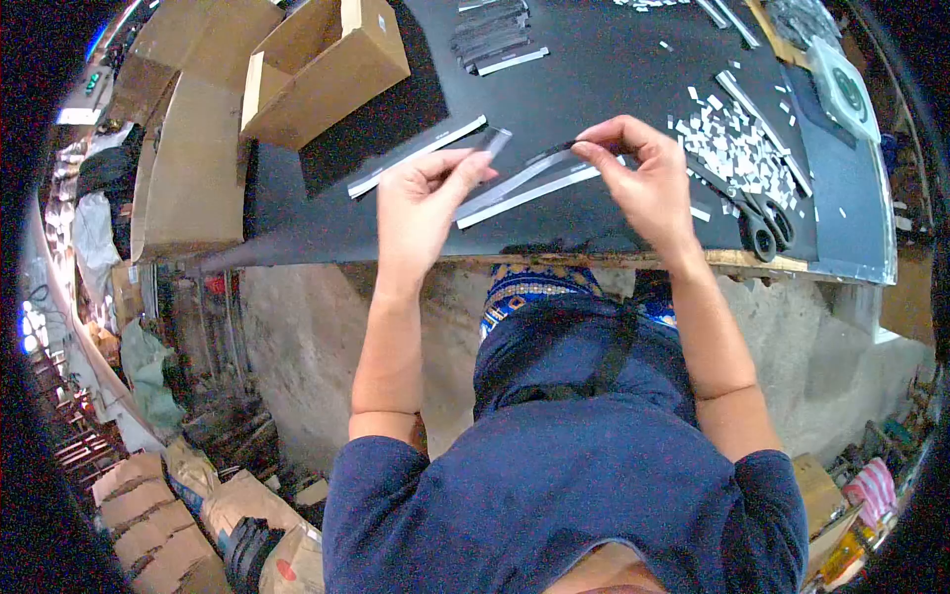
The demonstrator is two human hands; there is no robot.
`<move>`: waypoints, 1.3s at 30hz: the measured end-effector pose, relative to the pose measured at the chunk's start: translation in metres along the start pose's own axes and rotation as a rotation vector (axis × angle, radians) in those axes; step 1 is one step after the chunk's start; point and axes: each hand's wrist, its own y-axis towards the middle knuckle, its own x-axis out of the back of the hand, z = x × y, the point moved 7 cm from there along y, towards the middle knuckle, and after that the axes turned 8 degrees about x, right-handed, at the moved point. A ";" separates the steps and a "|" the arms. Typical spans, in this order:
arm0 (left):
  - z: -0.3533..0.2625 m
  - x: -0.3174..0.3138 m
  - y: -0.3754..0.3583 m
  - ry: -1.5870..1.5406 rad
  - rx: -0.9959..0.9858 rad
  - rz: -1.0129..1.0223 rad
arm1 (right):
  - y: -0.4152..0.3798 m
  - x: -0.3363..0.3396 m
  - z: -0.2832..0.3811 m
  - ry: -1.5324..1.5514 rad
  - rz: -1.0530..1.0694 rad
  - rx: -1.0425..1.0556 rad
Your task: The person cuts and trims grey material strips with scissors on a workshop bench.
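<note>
Crowded workshop, dark worktable [594, 89], thumbs and fingers pinched

Cardboard and piled goods surround the dark worktable, and bare concrete floor [297, 327] shows below its edge. An open cardboard box [341, 84] stands on the tabletop; places here are given from that box, with left and right as the person sees them.

To the right of the box and nearer the person, the left hand [421, 203] has its thumb and fingers pressed together on a short translucent strip end [501, 140], which pokes out past them. Farther right from the box, the right hand [648, 178] pinches the end of a long grey strip [517, 180] narrowly between thumb and fingertips. The grey strip slants back toward the box side, to the left hand; whether the translucent end belongs to it, I cannot tell.

Just under the grey strip, also right of the box, a white-edged strip [539, 194] lies on the table. A second flat strip [416, 158] lies closer to the box, on its near right side. A stack of dark strips [492, 38] sits right of the box. Well to its right are a scatter of small white pieces [737, 148] and, nearer the person, black-handled scissors [760, 238].
</note>
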 end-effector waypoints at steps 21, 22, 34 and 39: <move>0.018 -0.004 0.001 -0.116 0.097 0.198 | 0.005 0.011 0.015 -0.459 0.012 0.251; 0.015 -0.009 -0.001 -0.132 0.108 0.220 | 0.005 0.006 0.016 -0.265 0.042 0.189; 0.004 -0.031 -0.010 -0.135 0.007 0.123 | -0.029 -0.023 0.055 -0.243 -0.057 0.464; 0.001 -0.035 -0.012 -0.154 -0.021 0.126 | -0.028 -0.021 0.057 -0.258 -0.059 0.458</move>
